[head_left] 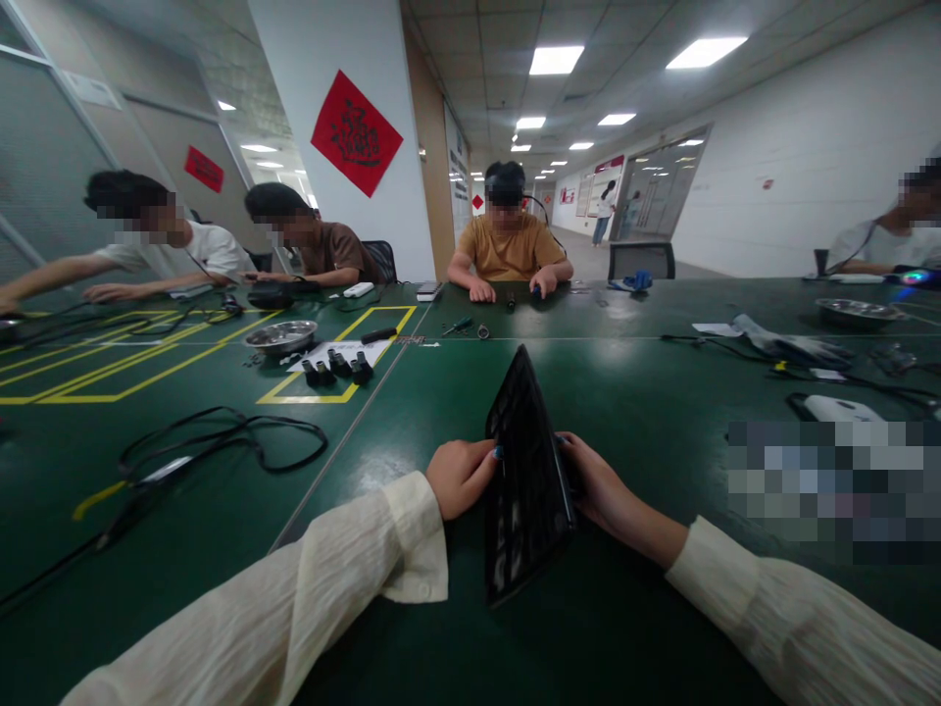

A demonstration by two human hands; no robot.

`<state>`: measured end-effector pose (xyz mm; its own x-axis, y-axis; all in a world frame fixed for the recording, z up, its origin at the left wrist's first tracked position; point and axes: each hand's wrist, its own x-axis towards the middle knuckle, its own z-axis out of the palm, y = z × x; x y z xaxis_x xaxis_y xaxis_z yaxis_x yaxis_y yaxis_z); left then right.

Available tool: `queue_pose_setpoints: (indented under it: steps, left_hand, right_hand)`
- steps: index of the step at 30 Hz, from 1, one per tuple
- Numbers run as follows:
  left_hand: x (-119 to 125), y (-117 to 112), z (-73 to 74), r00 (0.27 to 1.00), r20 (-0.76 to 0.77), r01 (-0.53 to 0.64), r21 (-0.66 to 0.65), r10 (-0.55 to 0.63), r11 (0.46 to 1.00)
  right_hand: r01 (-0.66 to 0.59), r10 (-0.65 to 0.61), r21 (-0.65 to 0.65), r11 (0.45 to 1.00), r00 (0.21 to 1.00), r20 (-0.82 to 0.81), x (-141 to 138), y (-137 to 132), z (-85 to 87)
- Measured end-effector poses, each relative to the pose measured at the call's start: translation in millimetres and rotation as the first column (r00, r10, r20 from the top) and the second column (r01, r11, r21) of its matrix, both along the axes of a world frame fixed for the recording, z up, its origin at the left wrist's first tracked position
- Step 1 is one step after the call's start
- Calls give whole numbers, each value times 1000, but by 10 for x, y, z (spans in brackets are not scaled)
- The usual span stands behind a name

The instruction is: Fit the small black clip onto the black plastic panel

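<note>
A flat black panel (525, 471), glossy and tablet-like, stands tilted on edge on the green table (412, 422) right in front of me. My left hand (460, 476) grips its left side with curled fingers. My right hand (599, 485) holds its right side, partly hidden behind the panel. Both arms wear cream sleeves.
A black cable (221, 441) loops at the left. Further back lie a metal bowl (280, 336), small black parts (334, 368) on white paper, and a screwdriver (457, 326). Several people sit around the table. Gloves (779, 343) and a second bowl (857, 311) lie at the right.
</note>
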<state>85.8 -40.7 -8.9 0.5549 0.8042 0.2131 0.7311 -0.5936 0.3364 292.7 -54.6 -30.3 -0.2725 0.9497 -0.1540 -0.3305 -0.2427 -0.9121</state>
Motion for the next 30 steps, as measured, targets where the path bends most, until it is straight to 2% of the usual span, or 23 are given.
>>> queue_pose_setpoints:
  steps: [6, 12, 20, 23, 27, 30]
  left_hand:
    - [-14, 12, -35, 999, 23, 35, 54, -36, 998]
    - [-8, 21, -33, 996, 80, 40, 11, -41, 999]
    - [5, 33, -47, 989, 138, -53, -63, 61, 997]
    - [6, 36, -40, 988, 153, 2, -71, 8, 998]
    - [-8, 25, -35, 985, 147, 89, -19, -85, 996]
    - [-12, 13, -26, 986, 151, 78, -19, -75, 997]
  right_hand:
    - [18, -18, -15, 1000, 1000, 12, -12, 0, 15]
    - [42, -41, -32, 999, 999, 32, -36, 5, 29]
    - [2, -2, -2, 1000, 1000, 20, -5, 0, 10]
    - [0, 0, -1, 1000, 1000, 11, 0, 7, -1]
    - [25, -24, -20, 999, 1000, 16, -14, 6, 16]
    - [22, -22, -27, 999, 1000, 14, -18, 6, 22]
